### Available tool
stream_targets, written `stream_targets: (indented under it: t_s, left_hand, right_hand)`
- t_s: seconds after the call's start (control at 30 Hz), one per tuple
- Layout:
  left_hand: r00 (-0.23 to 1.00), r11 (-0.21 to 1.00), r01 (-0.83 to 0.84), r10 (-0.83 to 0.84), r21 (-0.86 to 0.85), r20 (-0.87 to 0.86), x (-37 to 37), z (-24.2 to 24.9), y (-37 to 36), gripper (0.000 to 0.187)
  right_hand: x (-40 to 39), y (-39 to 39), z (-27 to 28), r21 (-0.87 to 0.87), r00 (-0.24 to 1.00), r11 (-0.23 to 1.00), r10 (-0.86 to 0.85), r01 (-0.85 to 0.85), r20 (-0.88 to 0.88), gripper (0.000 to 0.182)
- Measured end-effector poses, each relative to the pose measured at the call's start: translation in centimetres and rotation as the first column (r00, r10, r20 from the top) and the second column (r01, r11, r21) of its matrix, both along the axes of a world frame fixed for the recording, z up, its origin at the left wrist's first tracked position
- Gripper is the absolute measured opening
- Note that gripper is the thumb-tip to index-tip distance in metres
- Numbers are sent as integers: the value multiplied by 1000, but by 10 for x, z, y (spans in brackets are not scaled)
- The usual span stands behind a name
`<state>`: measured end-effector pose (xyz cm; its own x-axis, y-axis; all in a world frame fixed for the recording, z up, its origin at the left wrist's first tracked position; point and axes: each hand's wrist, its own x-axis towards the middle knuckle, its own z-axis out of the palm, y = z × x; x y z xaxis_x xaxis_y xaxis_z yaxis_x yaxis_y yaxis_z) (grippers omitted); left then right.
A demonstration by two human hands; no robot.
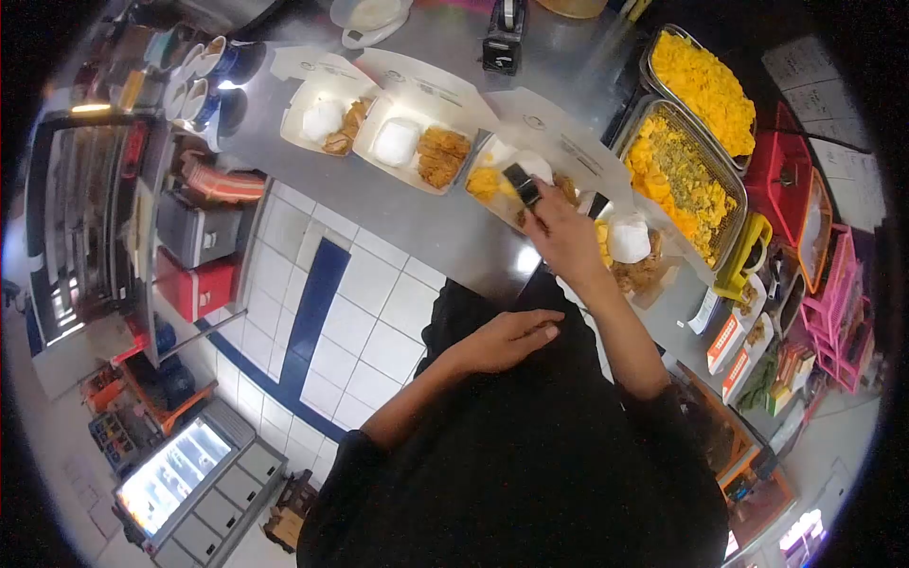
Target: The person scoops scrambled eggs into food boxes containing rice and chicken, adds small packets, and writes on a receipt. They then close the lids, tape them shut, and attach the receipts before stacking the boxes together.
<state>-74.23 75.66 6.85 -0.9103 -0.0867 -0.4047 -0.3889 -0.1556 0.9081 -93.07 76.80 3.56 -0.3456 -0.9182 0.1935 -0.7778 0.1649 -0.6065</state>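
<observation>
My right hand (566,239) is closed on a black-ended utensil (521,183), whose exact kind I cannot make out. It is over the third open paper food box (579,142), which holds a white rice mound (535,167) and yellow scrambled egg (484,182). Against my black clothing, my left hand (511,341) rests with fingers extended and nothing in it. To the right is a box with a rice mound (629,239) and brown meat (636,275). Two boxes on the left contain rice (396,141) and fried brown pieces (442,157).
Wire-mesh trays of yellow egg (701,85) and seasoned egg (686,189) stand right of the boxes on the steel counter (417,222). A black tape dispenser (502,43) is behind. Cups (201,99) line the left end. A yellow container (743,256) sits at right.
</observation>
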Motion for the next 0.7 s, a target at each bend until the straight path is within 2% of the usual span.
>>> stream_targets:
  t_s: [0.03, 0.1, 0.13, 0.2, 0.23, 0.27, 0.3, 0.33, 0.37, 0.43, 0.5, 0.57, 0.63, 0.67, 0.7]
  left_hand:
    - [1000, 1000, 4, -3, 11, -15, 10, -1, -8, 46]
    - [1000, 999, 6, -6, 50, 9, 26, -3, -23, 46]
    - [1000, 998, 9, -9, 64, 3, 32, -4, -28, 46]
    - [1000, 998, 10, -9, 69, -5, 38, -4, -40, 46]
    - [999, 996, 32, -31, 80, -12, 41, -5, -43, 46]
    - [998, 996, 56, -55, 76, -7, 41, -7, -45, 45]
    - [996, 994, 87, -86, 72, -9, 36, -8, -46, 45]
    - [991, 988, 128, -125, 83, -42, 32, -8, -45, 45]
    - [991, 980, 135, -135, 144, -8, 27, -6, -43, 44]
    - [981, 960, 191, -192, 207, -14, 2, -8, -28, 44]
    - [950, 936, 310, -310, 164, -24, -22, -12, -10, 46]
    - [934, 930, 354, -345, 97, -97, -54, -23, 26, 46]
    - [883, 889, 449, -427, 88, -195, -90, -46, 74, 47]
    - [889, 864, 453, -422, 219, -175, -112, -55, 98, 49]
    - [897, 826, 441, -416, 351, -149, -134, -59, 123, 51]
  right_hand:
    - [7, -8, -6, 130, 996, 991, 21, -11, -81, 17]
    - [13, -15, -14, 41, 984, 999, 17, -10, -178, 17]
    - [14, -15, -17, 56, 983, 998, 17, -7, -182, 17]
    - [11, -14, -17, -70, 996, 994, -81, 83, 25, 17]
    - [12, -9, -15, -60, 994, 993, -103, 104, 17, 17]
    - [10, -5, -7, 94, 824, 966, -256, 242, 506, 19]
    - [5, 0, 5, 280, 410, 914, -385, 294, 827, 21]
    - [4, 6, 19, 279, 199, 895, -362, 349, 911, 23]
    - [0, 13, 49, 389, -16, 843, -413, 372, 911, 22]
    - [-19, 50, 72, 213, -156, 892, -163, 399, 974, 23]
    - [-53, 88, 106, 214, -158, 870, -160, 444, 974, 26]
    - [-97, 126, 122, 84, 86, 783, -173, 617, 981, 28]
    - [-163, 160, 115, 70, 362, 800, -345, 595, 866, 25]
    - [-193, 165, 110, 68, 366, 809, -337, 584, 868, 25]
    - [-220, 167, 103, 125, 517, 851, -419, 509, 746, 23]
